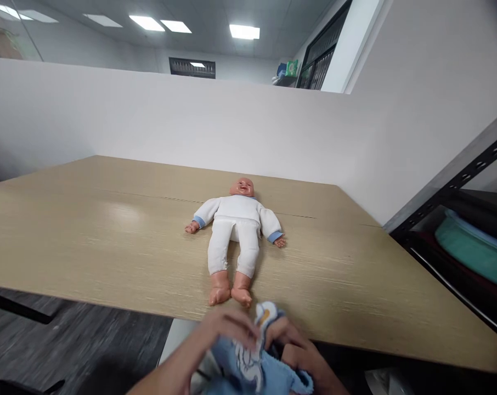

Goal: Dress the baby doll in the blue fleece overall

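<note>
A baby doll (236,230) in a white top and white trousers with blue cuffs lies on its back on the wooden table (108,230), bare feet toward me. At the table's near edge, just below the doll's feet, my left hand (224,332) and my right hand (293,348) both grip a small light-blue cloth garment (252,367) with a white printed figure. Fingers of both hands are curled into the fabric. The picture is blurred there.
A white partition wall (191,120) runs behind the table. A black metal shelf (458,219) stands to the right, with a teal basin (474,247) on it. Dark floor (67,340) shows at lower left.
</note>
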Demonstrator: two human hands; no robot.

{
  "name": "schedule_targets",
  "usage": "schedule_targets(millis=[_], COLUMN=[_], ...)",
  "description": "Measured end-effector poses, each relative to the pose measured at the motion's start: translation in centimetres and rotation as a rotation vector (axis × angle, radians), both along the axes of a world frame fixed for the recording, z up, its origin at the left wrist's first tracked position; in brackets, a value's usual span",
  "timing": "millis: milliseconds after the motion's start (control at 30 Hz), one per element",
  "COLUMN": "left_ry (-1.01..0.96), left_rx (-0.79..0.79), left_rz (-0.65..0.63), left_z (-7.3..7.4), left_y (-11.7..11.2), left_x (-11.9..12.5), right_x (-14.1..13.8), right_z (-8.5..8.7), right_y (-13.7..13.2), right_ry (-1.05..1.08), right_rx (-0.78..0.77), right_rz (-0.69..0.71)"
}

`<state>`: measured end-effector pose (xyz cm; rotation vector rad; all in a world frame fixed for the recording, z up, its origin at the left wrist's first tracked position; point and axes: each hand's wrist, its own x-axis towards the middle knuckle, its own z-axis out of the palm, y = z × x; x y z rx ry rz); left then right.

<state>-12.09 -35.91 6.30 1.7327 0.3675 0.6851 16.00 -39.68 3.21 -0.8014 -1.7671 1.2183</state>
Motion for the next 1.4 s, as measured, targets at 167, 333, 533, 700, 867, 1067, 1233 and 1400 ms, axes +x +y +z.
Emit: schedule_targets(millis=[167,333,533,700,867,1067,1233,1400], left_ry=[0.043,-0.06,-0.047,0.061,0.167,0.255,0.087,-0.005], left_rx=[-0.045,-0.023,0.261,0.532,0.609,0.468,0.326,0.31], left_rz=[0.166,0.122,0.098,0.224,0.319,0.225,0.063,0.044], left_z=[2.5,4.2,8.7,13.2,14.5,14.3,12.9,12.0], left_y=[4.7,8.7,12.0,14.1,16.9,22.1,25.7,27.5], left_x=[0.8,1.3,1.9,3.0,3.3,2.9,3.5,4.7], right_x=[0.0,1.2,1.9,1.7,1.8,1.4,1.4,2.9], right_z=[7.3,9.9,12.6,14.3,14.5,14.8,15.0,14.3], right_y=[2.2,5.4,10.9,16.1,20.3,23.1,22.8,24.0], right_ry=[-0.02,-0.04,0.049,-0.115,-0.259,-0.178,-0.184,-0.132], right_rx=[0.105,0.158,0.078,0.123,0.226,0.496,0.413,0.226], right_rz=[-0.004,-0.095,-0.022,0.103,0.089,-0.086,-0.215,-0.25])
